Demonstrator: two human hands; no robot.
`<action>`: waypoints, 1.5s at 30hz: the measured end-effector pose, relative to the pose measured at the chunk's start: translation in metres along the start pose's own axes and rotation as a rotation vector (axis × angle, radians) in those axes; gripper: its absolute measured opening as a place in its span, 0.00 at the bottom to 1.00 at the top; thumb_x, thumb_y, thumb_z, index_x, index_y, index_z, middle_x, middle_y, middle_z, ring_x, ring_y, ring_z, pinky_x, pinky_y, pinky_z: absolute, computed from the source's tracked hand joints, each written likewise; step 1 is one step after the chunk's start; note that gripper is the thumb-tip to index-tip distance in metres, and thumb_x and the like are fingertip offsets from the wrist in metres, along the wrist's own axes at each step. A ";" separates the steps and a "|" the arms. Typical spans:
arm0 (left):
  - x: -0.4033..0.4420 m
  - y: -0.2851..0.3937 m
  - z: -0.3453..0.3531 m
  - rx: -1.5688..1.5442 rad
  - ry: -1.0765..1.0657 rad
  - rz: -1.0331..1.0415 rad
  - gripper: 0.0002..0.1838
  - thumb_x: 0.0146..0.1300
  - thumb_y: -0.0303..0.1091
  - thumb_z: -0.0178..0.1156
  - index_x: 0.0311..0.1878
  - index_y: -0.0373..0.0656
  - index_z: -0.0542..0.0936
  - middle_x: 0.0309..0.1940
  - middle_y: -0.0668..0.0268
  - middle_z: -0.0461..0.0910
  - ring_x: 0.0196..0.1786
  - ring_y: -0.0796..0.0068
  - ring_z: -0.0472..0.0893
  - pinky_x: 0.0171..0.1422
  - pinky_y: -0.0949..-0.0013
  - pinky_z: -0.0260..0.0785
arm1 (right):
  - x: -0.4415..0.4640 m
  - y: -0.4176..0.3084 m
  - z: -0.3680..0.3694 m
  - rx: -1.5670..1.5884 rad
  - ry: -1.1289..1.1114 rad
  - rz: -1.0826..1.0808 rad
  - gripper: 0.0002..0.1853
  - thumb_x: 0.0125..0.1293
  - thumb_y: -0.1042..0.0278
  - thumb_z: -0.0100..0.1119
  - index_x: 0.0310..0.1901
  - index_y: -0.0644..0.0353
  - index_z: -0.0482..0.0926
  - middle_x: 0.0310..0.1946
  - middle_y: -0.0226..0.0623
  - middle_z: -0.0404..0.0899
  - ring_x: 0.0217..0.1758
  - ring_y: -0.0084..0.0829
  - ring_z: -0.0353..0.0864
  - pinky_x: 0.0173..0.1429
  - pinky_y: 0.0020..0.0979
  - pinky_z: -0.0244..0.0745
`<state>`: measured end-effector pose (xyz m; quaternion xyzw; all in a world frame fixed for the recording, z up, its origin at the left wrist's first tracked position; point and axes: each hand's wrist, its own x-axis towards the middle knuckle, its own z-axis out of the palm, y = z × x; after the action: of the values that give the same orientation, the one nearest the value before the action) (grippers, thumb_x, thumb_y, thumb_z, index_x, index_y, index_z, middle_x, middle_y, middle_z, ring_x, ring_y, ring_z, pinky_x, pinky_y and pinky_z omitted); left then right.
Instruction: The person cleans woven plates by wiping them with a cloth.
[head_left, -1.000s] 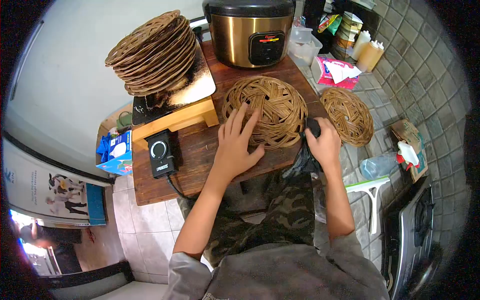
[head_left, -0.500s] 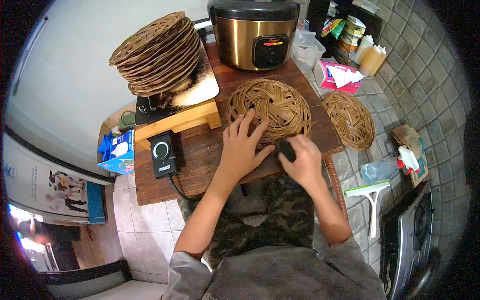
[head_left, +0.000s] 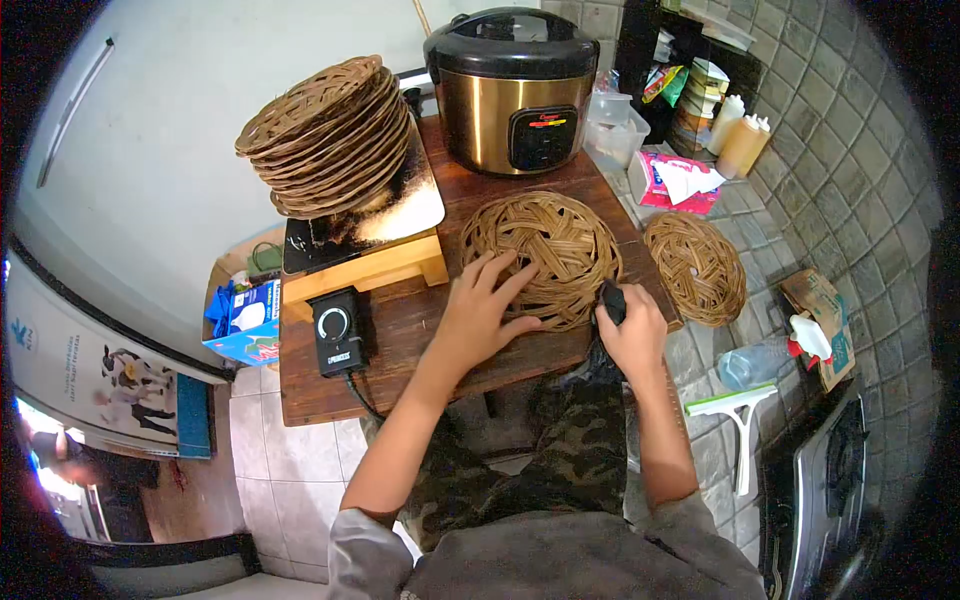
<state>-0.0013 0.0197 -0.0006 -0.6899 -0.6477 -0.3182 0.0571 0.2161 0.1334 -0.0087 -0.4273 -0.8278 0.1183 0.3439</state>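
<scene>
A round woven rattan plate lies on the dark wooden table in front of me. My left hand rests on its near-left edge, fingers spread and flat. At the plate's near-right edge, my right hand is closed around a bunched black cloth, part of which hangs down toward my lap. The cloth appears to touch the plate's rim. Some of the cloth is hidden behind my fingers.
A leaning stack of rattan plates sits on a wood-framed hot plate with a dial controller. Behind stands a rice cooker. To the right are another rattan plate, a tissue pack, spray bottle and squeegee.
My right hand has moved right along the plate's rim with the black cloth, and more cloth now shows below it. The left hand stays on the plate. The camera view has tilted slightly up.
</scene>
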 end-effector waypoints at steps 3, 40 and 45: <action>0.001 0.017 0.006 0.140 0.042 -0.018 0.39 0.56 0.55 0.70 0.70 0.54 0.72 0.66 0.59 0.69 0.68 0.52 0.67 0.71 0.48 0.59 | -0.002 -0.006 0.006 0.002 0.052 0.004 0.13 0.58 0.66 0.66 0.41 0.66 0.81 0.37 0.50 0.80 0.43 0.57 0.80 0.48 0.46 0.75; 0.049 -0.021 0.019 0.214 0.031 0.391 0.36 0.49 0.55 0.71 0.63 0.56 0.77 0.52 0.74 0.76 0.58 0.67 0.72 0.66 0.57 0.61 | 0.005 -0.022 0.004 0.045 -0.073 -0.229 0.17 0.52 0.62 0.71 0.40 0.64 0.81 0.36 0.48 0.81 0.42 0.52 0.81 0.45 0.47 0.77; 0.049 -0.020 0.036 0.101 0.074 0.347 0.35 0.55 0.52 0.69 0.68 0.59 0.74 0.59 0.74 0.74 0.65 0.66 0.68 0.70 0.50 0.57 | 0.014 -0.019 0.011 0.080 -0.099 -0.137 0.18 0.54 0.62 0.70 0.42 0.65 0.81 0.39 0.50 0.82 0.44 0.52 0.82 0.48 0.46 0.78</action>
<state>-0.0084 0.0829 -0.0104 -0.7752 -0.5317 -0.2959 0.1696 0.1909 0.1340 -0.0007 -0.3491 -0.8656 0.1484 0.3268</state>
